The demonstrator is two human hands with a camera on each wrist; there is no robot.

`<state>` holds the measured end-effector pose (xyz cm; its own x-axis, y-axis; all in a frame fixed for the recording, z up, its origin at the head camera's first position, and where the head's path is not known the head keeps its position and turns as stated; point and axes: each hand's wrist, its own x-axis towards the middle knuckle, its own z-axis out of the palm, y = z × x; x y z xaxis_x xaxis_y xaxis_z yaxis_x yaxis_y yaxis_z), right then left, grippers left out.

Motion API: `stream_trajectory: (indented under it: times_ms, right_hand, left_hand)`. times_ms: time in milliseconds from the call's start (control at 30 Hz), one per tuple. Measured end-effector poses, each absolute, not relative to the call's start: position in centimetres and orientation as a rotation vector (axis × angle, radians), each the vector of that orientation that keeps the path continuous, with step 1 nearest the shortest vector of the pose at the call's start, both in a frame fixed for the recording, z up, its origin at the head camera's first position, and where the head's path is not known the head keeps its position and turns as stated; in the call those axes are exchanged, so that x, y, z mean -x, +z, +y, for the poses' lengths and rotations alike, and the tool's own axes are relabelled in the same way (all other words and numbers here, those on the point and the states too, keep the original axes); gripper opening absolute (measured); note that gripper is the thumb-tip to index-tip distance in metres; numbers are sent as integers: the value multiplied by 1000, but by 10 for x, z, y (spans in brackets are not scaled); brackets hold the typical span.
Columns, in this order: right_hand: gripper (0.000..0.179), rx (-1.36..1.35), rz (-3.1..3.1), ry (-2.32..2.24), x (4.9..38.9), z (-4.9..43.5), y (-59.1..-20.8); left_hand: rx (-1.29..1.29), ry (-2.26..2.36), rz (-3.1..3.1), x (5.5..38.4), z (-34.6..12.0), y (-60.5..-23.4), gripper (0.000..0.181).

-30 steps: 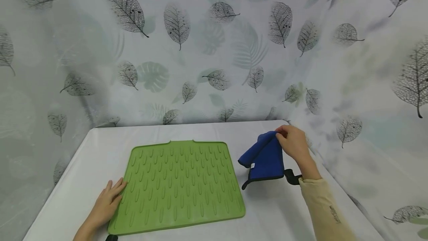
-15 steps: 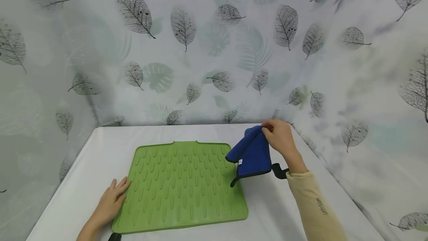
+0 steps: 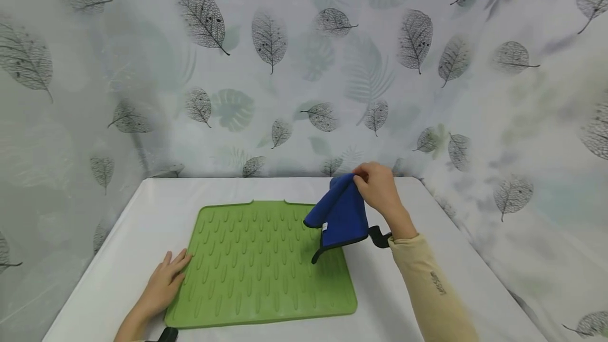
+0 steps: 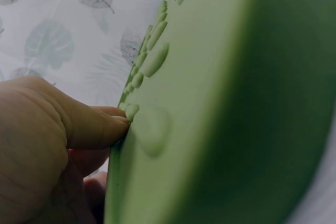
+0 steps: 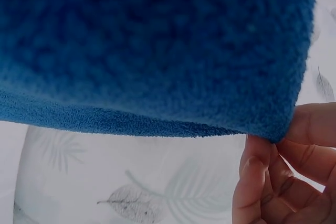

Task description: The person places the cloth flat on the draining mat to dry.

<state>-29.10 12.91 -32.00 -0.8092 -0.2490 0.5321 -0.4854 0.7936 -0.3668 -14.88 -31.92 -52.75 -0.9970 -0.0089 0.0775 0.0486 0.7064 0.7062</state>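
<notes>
In the head view a green rubbery mat (image 3: 261, 263) with raised ridges lies on the white table. My left hand (image 3: 163, 283) rests at its left edge with the fingers spread. The left wrist view has this hand's fingertips touching the mat (image 4: 205, 72) beside its ridges. My right hand (image 3: 380, 191) pinches a corner of a blue cloth (image 3: 345, 218) with dark trim and a small white tag. The cloth hangs folded over the mat's right side, its lower corner overlapping the mat. Seen from the right wrist, the cloth (image 5: 173, 66) is fuzzy and its corner sits between thumb and fingers.
White cloth covers the table (image 3: 389, 284), which shows around the mat. Behind it and at both sides hangs a curtain (image 3: 294, 83) printed with leaves. Dark straps (image 3: 379, 237) are near both wrists.
My right hand has carried the blue cloth leftward, from beside the mat to over its right side. My left hand stays at the mat's left edge while the head view shifts slightly.
</notes>
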Motion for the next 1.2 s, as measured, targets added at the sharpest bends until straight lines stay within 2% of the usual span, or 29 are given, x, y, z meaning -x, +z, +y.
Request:
stream_trajectory:
  times_ms: [567,1200]
  right_hand:
    - [11,-698,-2503,699,299,71,-308]
    - [9,-821,-2446,707,298,4,-317]
  left_hand:
    - [47,-1166,-2808,149,-320,-526,46]
    - [26,-1212,-2822,148,-317,-526,48]
